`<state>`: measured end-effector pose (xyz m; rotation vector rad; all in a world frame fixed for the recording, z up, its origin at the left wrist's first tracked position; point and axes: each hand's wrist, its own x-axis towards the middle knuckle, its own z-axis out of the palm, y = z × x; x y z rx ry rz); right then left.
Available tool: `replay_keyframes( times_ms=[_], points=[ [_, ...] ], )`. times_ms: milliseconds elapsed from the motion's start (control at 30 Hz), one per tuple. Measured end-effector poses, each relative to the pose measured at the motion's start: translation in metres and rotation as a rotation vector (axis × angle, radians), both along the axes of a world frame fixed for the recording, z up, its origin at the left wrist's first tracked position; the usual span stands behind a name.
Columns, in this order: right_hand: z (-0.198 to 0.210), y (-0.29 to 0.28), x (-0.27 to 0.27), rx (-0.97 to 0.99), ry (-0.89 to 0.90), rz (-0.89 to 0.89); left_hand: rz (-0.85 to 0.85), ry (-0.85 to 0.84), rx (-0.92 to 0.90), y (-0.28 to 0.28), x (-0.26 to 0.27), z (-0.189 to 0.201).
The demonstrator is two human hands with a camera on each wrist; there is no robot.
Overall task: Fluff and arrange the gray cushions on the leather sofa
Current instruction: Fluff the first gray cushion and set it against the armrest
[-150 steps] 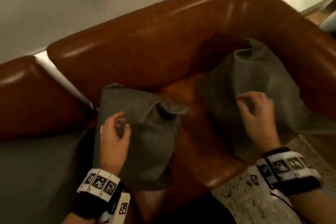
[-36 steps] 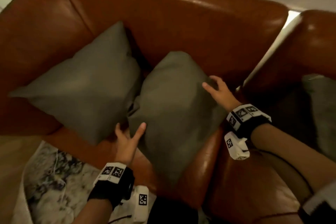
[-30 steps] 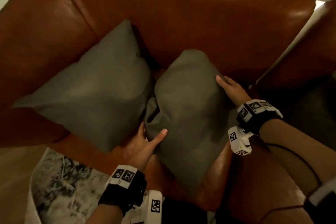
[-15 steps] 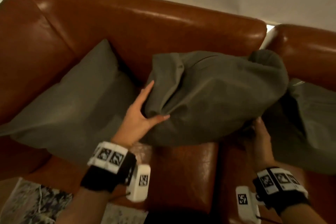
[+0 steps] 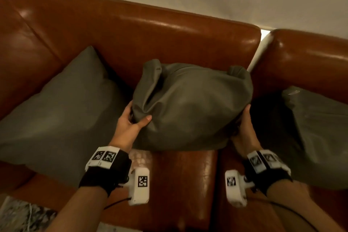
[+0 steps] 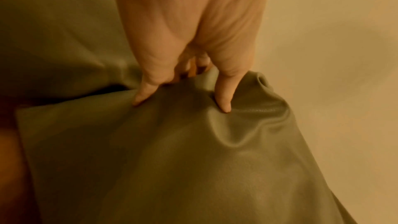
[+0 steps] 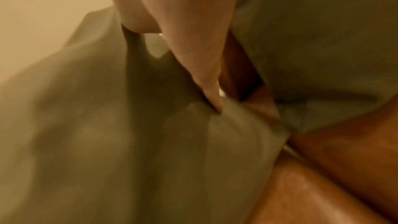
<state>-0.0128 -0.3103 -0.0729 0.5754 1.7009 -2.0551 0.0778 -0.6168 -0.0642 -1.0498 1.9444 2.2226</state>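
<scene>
Gray cushions, 3 of them, sit on the brown leather sofa [image 5: 169,30]. The middle cushion [image 5: 190,105] is bunched up and held between both hands above the front of the seat, its top corners folded over near the backrest. The left hand [image 5: 130,124] grips its left edge, thumb on the front face and fingers curled round a deep fold in the fabric; in the left wrist view the fingertips [image 6: 224,105] dig into the cover and raise wrinkles. The right hand [image 5: 244,128] clasps the cushion's right side from below, its fingers mostly hidden behind the fabric; in the right wrist view a finger [image 7: 206,83] presses into a crease of the cover, so this hand is also grasping the cushion.

The left cushion [image 5: 62,111] leans smooth and flat in the sofa's left corner, against the backrest and armrest, its right edge just beside the held cushion. The right cushion [image 5: 316,133] rests on the adjoining sofa section [image 5: 310,58], apart from the held one, with a dark gap between them.

Both wrists carry black bands with white coded markers. A patterned rug [image 5: 22,216] shows at the lower left, on the floor in front of the sofa.
</scene>
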Motion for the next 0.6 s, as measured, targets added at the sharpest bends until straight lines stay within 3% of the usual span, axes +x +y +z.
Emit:
replay_keyframes(
  times_ms=[167,300,433,533,600],
  points=[
    [-0.016,-0.008,0.029,0.012,-0.027,-0.165,-0.065,0.047,-0.023,0.003,-0.003,-0.007],
    [-0.023,-0.021,0.012,0.082,-0.069,-0.085,-0.031,0.023,-0.181,0.007,-0.025,-0.028],
    [-0.003,-0.029,-0.008,0.211,-0.060,-0.045,0.027,0.040,-0.189,-0.011,-0.012,-0.010],
    [0.023,-0.021,0.002,0.513,0.243,-0.183,-0.097,-0.004,-0.246,-0.021,0.008,0.004],
    [0.042,-0.018,0.004,0.584,0.470,-0.226,-0.110,-0.013,-0.366,-0.024,0.024,0.013]
  ],
)
